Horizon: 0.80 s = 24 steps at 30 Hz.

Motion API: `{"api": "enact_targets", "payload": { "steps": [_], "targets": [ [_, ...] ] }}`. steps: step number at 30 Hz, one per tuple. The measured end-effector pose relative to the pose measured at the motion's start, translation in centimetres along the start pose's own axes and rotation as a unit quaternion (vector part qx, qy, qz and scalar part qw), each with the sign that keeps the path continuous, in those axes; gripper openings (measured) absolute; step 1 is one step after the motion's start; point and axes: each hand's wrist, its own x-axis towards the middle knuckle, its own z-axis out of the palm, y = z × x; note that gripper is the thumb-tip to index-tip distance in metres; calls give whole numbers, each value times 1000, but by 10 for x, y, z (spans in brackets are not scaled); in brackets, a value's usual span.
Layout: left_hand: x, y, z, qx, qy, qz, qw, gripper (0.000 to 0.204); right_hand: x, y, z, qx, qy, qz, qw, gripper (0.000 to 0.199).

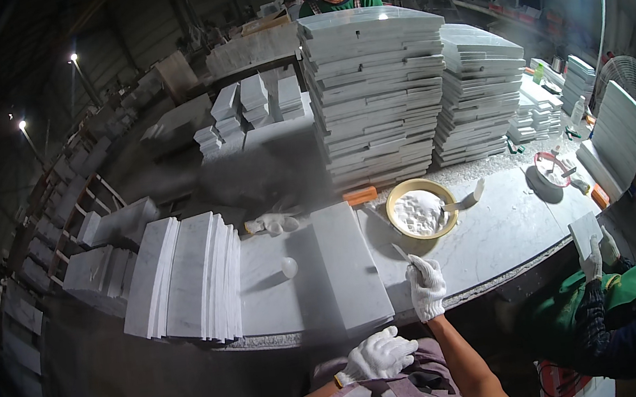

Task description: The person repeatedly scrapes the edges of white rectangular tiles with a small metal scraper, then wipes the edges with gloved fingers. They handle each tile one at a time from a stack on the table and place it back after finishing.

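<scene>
Our right hand (pixel 427 289) grips a thin-bladed tool (pixel 400 252) near the yellow bowl (pixel 391 207) on the bench (pixel 492 214); our left hand (pixel 380 355) lies empty, its grip loosely open.

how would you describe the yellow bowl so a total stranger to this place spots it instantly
Find the tallest stack of white stone slabs, standing on the pale stone worktop. Near its base, on the camera's side, sits a round yellow bowl of lumpy white material. Its yellow rim sets it apart from the smaller-looking, pink-rimmed round bowl farther right.
</scene>
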Motion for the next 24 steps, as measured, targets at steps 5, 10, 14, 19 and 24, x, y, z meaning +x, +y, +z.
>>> {"api": "enact_targets", "payload": {
  "steps": [5,10,14,19,24],
  "targets": [
    [0,1,0,-27,1,-22,999,33,-1,2,0,1,-6,1,1000,34],
    [0,2,0,-12,4,-19,1000,33,-2,2,-1,21,-22,19,999,34],
    [1,1,1,-17,-22,-12,1000,31,-2,1,0,36,-15,20,999,33],
    [5,1,1,-45,37,11,998,26,-1,4,0,29,-9,-10,999,31],
    [7,7,-3,-46,64,-7,997,27,-2,7,1,57,-31,34,997,28]
  ]
}}
